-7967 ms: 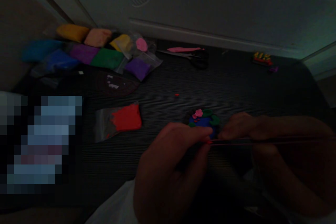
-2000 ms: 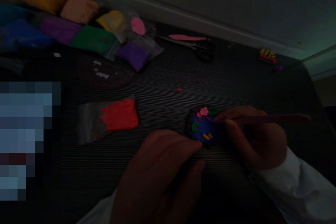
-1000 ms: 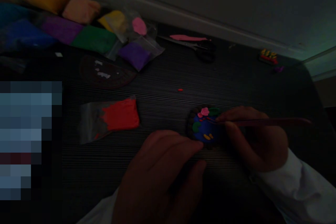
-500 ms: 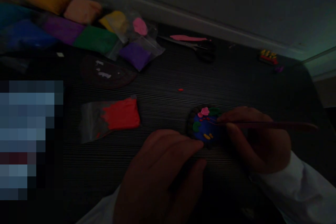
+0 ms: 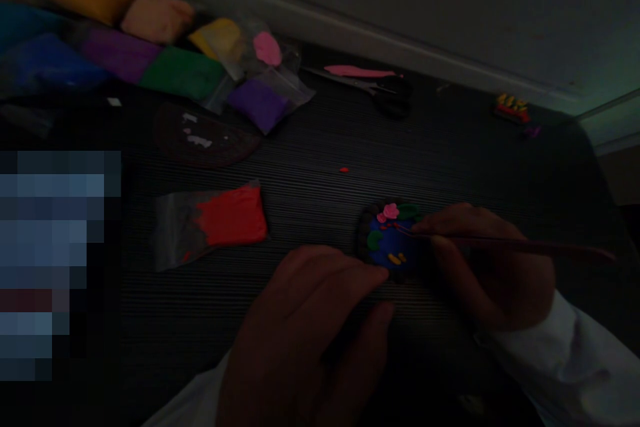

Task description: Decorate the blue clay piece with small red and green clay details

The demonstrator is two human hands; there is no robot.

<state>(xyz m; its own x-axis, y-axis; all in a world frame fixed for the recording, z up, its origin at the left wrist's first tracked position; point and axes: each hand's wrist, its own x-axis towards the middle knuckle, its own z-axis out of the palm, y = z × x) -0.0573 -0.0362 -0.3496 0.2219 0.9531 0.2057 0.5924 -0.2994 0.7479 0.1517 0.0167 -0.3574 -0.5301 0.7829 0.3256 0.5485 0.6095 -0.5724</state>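
Note:
A small round clay pond (image 5: 395, 245) lies on the dark table, its blue middle ringed by dark beads. It bears a pink flower, green leaves, two orange-yellow pieces and tiny red bits. My right hand (image 5: 493, 267) is closed on pinkish-red tweezers (image 5: 530, 247), whose thin bent tip reaches over the blue surface beside the red bits. Whether the tip holds anything is too small to tell. My left hand (image 5: 310, 327) rests at the pond's near-left rim, index fingertip against it and thumb held apart; nothing shows between them.
Left of the pond lies a bag of red clay (image 5: 233, 217). A red scrap (image 5: 344, 169) sits behind it. Bags of coloured clay (image 5: 183, 71), scissors (image 5: 375, 90) and a pink strip (image 5: 357, 71) line the back. A small yellow-and-red model (image 5: 511, 108) stands far right.
Eight seconds ago my left fingers pinched a red bit at the tweezers' tip; since then they have moved to the rim. The tweezers now reach over the pond, their back end tilting slightly nearer me.

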